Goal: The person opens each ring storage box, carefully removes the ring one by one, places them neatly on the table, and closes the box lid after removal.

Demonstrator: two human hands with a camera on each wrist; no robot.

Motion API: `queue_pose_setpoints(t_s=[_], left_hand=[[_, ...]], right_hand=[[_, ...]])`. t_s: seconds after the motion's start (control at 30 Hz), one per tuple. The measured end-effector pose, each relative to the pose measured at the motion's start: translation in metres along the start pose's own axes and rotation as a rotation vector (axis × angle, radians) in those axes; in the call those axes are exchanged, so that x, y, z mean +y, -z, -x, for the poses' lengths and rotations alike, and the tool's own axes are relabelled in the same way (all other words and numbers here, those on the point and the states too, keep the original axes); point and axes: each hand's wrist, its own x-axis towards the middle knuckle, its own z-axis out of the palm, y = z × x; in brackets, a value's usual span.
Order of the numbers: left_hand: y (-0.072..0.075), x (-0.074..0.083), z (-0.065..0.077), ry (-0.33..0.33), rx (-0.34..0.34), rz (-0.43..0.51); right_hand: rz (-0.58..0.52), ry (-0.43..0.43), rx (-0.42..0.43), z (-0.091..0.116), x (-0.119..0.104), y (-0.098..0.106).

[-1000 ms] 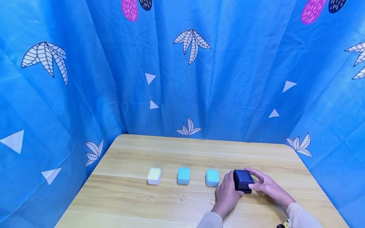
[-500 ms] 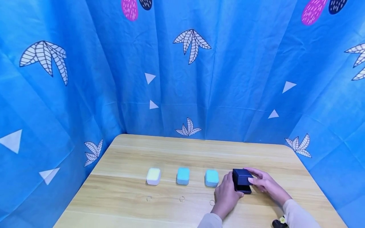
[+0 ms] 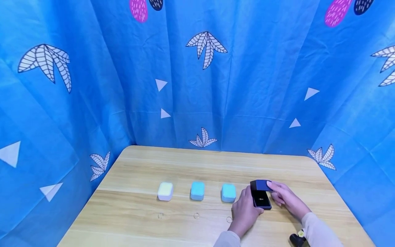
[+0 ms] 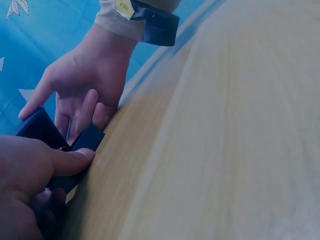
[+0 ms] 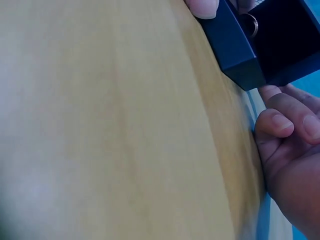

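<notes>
A dark navy ring box (image 3: 266, 207) stands on the table with its lid (image 3: 263, 185) raised. In its black inside sits a ring (image 3: 261, 199), also visible as a thin band (image 5: 255, 25) in the right wrist view. My left hand (image 3: 245, 211) grips the base from the left, its thumb (image 4: 75, 159) along the front edge. From the right, my right hand (image 3: 287, 198) holds the lid between thumb and fingers. In the left wrist view, the right hand (image 4: 90, 75) is behind the box, its lower fingers curled.
Left of the navy box stand two turquoise boxes (image 3: 228, 192) (image 3: 197, 190) and a white box with a pale yellow top (image 3: 165, 191), all closed. A ring lies in front of each, such as the middle ring (image 3: 199, 216). A blue patterned curtain (image 3: 197, 85) surrounds the wooden table (image 3: 139, 219).
The navy box's lid has swung up and back in my right hand, baring the ring inside. My left hand has kept its grip on the base.
</notes>
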Motion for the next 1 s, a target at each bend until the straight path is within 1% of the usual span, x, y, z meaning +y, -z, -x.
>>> queue_pose_setpoints(t_s=[0.23,0.5,0.73,1.0], left_hand=[[0.001,0.001,0.001,-0.009,-0.002,-0.014],[0.004,0.003,0.001,-0.011,-0.017,-0.022],[0.005,0.002,0.001,-0.006,-0.024,-0.023],[0.005,0.001,0.0,-0.012,-0.024,-0.01]], right_hand=[[0.038,-0.069,0.048,-0.004,-0.003,0.0],[0.06,-0.116,0.113,-0.005,-0.006,-0.003],[0.061,-0.128,0.144,-0.004,-0.006,-0.007],[0.094,-0.143,0.213,-0.002,-0.007,-0.012]])
